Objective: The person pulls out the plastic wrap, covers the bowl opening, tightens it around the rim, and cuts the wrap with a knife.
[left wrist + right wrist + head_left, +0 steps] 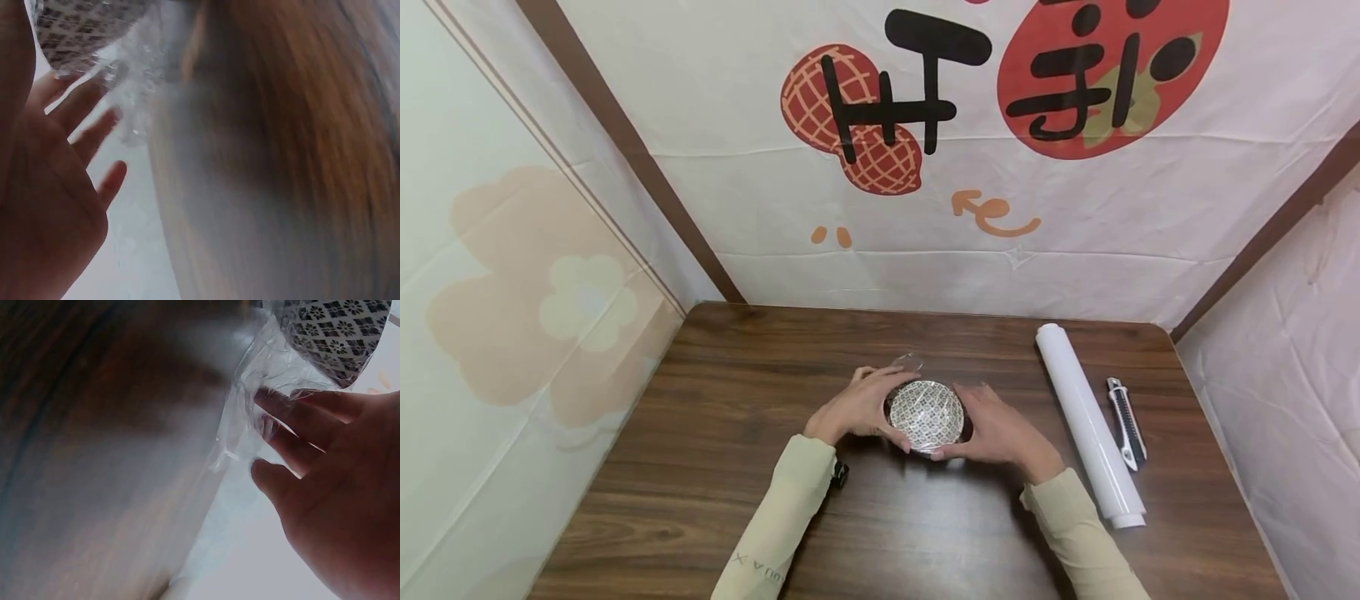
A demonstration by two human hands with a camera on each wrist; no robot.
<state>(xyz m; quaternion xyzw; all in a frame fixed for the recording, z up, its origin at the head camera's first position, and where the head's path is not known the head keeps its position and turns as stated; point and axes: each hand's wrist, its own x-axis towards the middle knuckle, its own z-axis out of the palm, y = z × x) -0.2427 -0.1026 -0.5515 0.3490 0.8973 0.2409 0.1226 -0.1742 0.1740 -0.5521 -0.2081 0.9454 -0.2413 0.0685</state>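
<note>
Between both hands is a small round bowl (927, 417) with a dark-and-pale lattice pattern and a shiny clear film over it. My left hand (867, 405) grips its left side, thumb toward me and fingers at the far side. From the right, my right hand (1000, 427) holds the opposite side in the same way. In the left wrist view, crumpled cling film (134, 94) hangs beside the patterned bowl (81, 28) near loosely spread fingers. Loose film (250, 406) also lies against the right fingers, below the bowl (340, 334) in the right wrist view.
A long white roll of cling film (1090, 425) lies slantwise to the right on the brown wooden table (700, 467). Beside it rests a box cutter (1126, 423). Printed white cloth (880, 279) hangs behind the table and along both sides.
</note>
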